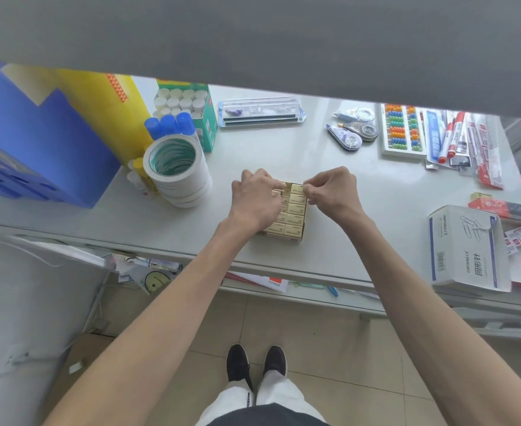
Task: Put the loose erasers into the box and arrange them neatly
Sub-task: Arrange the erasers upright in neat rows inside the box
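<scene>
A small cardboard box (pixel 296 238) sits on the white table near its front edge. It holds several gold-wrapped erasers (pixel 294 219) in two tidy rows. My left hand (pixel 256 201) lies over the left row, fingers curled on the erasers at the far left end. My right hand (pixel 330 190) pinches the far right eraser (pixel 297 189) between thumb and forefinger at the box's back end. The left row is mostly hidden under my hand.
A stack of white tape rolls (pixel 177 170) stands left of the box, with glue bottles (pixel 168 124) and blue folders (pixel 37 139) behind. Correction tapes (pixel 350 135), an abacus (pixel 402 130) and markers (pixel 451 133) lie at the back right. A white paper-clip carton (pixel 465 247) sits at the right.
</scene>
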A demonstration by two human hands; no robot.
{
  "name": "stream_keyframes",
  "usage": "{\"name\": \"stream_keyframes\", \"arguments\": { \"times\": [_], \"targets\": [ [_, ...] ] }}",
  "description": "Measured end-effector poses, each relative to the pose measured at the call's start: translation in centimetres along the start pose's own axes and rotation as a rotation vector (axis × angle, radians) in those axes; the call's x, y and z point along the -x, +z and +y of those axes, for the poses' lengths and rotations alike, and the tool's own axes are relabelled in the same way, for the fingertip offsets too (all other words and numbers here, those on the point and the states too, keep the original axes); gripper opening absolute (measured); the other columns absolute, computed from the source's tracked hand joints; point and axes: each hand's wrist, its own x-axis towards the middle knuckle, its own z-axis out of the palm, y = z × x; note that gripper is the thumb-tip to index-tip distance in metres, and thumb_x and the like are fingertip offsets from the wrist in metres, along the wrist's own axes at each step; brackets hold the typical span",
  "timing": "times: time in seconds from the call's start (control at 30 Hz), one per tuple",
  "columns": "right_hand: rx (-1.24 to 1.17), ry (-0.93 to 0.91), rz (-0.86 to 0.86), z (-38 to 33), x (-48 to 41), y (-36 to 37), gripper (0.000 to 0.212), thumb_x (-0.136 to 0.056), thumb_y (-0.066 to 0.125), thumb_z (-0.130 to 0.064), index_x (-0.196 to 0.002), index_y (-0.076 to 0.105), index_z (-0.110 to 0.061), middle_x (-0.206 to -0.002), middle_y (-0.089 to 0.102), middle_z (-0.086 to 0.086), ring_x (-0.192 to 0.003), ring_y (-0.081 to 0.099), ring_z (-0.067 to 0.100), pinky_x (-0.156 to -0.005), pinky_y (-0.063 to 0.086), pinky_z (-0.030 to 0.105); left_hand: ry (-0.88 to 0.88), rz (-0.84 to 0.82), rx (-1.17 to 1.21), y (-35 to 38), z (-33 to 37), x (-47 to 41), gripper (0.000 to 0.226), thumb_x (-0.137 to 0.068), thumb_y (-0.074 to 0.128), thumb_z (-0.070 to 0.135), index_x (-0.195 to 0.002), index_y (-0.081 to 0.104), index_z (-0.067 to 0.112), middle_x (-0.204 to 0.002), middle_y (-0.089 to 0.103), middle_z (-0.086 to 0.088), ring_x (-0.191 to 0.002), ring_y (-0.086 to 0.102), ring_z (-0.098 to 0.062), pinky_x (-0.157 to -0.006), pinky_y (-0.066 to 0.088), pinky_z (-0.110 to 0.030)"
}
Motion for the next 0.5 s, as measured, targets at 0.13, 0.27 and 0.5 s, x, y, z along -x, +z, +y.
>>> {"name": "stream_keyframes", "arguments": {
  "times": [0.13,0.27,0.5],
  "targets": [
    [0.071,-0.014,-0.031,-0.1,-0.3,-0.1,0.016,-0.081,0.063,-0.009,-0.085,0.078,-0.008,-0.08,0.074,0.01,-0.073,0.069,0.022,-0.07,0.057,0.029,-0.1,0.132,0.094,-1.4,-1.6,0.5,0.031,-0.09,0.052,0.014,-0.114,0.069,0.026,-0.117,0.06,-0.002,-0.113,0.046,-0.023,-0.096,0.035,-0.036],
    [0.218,-0.12,0.035,-0.6,0.3,0.6,0.019,-0.085,0.063,-0.013,-0.1,0.074,-0.012,-0.102,0.068,0.006,-0.098,0.062,0.023,-0.087,0.05,0.033,-0.167,0.142,0.195,-1.8,-2.8,1.7,0.026,-0.091,0.055,0.018,-0.112,0.068,0.022,-0.109,0.064,0.001,-0.106,0.053,-0.019,-0.091,0.043,-0.032],
    [0.258,-0.254,-0.142,-1.8,1.0,2.7,0.03,-0.081,0.059,-0.004,-0.103,0.075,-0.018,-0.099,0.06,0.008,-0.1,0.056,0.028,-0.094,0.044,0.041,-0.227,0.14,0.285,-0.3,-3.5,4.4,0.03,-0.09,0.062,0.034,-0.116,0.063,0.02,-0.105,0.062,0.003,-0.092,0.053,-0.016,-0.079,0.044,-0.03]
  ]
}}
